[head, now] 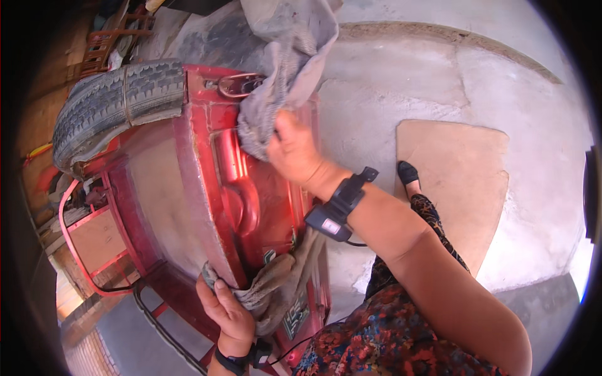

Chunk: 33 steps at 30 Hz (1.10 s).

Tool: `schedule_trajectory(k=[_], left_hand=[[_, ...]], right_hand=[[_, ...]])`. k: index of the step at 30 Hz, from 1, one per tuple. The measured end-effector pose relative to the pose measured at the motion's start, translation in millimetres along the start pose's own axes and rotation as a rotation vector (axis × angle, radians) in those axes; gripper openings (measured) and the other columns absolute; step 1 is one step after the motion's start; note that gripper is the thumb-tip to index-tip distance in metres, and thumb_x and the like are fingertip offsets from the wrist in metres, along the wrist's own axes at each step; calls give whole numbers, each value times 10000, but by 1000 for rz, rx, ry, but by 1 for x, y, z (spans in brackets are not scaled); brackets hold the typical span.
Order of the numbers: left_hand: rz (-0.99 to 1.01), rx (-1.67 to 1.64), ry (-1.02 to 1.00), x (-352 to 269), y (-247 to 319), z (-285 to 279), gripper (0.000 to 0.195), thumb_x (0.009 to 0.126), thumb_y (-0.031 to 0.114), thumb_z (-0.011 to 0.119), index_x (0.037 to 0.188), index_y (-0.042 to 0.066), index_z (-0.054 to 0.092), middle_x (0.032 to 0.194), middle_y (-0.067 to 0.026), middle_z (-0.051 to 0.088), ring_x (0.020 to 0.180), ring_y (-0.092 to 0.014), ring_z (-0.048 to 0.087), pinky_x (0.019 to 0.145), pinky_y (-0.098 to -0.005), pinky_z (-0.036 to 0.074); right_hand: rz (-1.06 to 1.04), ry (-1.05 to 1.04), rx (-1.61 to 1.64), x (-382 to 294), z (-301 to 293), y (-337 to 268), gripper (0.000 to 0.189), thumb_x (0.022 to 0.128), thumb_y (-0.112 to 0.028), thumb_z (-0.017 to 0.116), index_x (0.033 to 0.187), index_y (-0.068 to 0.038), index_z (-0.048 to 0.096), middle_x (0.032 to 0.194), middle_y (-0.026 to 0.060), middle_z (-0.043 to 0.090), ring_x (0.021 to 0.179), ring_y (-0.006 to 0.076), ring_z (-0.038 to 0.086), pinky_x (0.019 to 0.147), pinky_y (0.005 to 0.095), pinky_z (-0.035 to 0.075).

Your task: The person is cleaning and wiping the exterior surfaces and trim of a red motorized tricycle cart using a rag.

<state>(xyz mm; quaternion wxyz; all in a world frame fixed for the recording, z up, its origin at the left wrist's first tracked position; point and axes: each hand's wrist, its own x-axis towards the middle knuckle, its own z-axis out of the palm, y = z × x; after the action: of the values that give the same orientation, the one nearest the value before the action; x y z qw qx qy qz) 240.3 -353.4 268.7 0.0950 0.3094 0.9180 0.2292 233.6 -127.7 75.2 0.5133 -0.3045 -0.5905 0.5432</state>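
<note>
My right hand point(294, 152) is closed on a bunched grey cloth point(263, 113), which hangs over the upper part of a red metal tailgate panel point(268, 197) and stretches up past a metal latch point(240, 85). Lower left, my left hand point(228, 308) is at the panel's top edge, its fingers around the end of a twisted grey-brown cloth point(277, 291). That cloth lies across the panel's lower end. Whether the two cloth parts are one piece, I cannot tell. Both wrists wear black straps with small devices.
The panel belongs to a red metal cart bed point(164, 202) with a worn floor. A piece of treaded tyre point(122, 98) covers its upper side. A red tubular frame point(70, 235) stands at left. A cardboard sheet point(451, 188) lies on the concrete floor point(385, 84) beside my foot.
</note>
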Motion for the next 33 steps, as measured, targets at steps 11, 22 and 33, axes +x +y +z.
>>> schedule_trajectory(k=[11, 22, 33], left_hand=[[-12, -110, -41, 3, 4, 2, 300, 987, 154, 355, 1204, -22, 465, 1102, -84, 549, 1007, -144, 489, 924, -270, 360], [-37, -139, -48, 0, 0, 2, 321, 984, 162, 351, 1236, -17, 436, 1158, -96, 535, 1061, -162, 495, 955, -295, 360], [-35, -99, -45, 6, 6, -1, 313, 983, 175, 349, 1207, -19, 449, 1112, -86, 546, 1022, -157, 499, 924, -285, 371]], right_hand=[[196, -6, 318, 8, -3, -42, 117, 809, -8, 584, 925, -6, 588, 788, 28, 564, 742, 86, 505, 666, 263, 452], [-25, 108, -90, -11, -5, 14, 222, 724, -5, 557, 945, -20, 542, 791, 178, 556, 726, 365, 577, 620, 394, 490], [-151, 39, 123, 22, -9, -38, 117, 702, -29, 589, 782, -37, 504, 753, 156, 513, 648, 353, 562, 556, 417, 470]])
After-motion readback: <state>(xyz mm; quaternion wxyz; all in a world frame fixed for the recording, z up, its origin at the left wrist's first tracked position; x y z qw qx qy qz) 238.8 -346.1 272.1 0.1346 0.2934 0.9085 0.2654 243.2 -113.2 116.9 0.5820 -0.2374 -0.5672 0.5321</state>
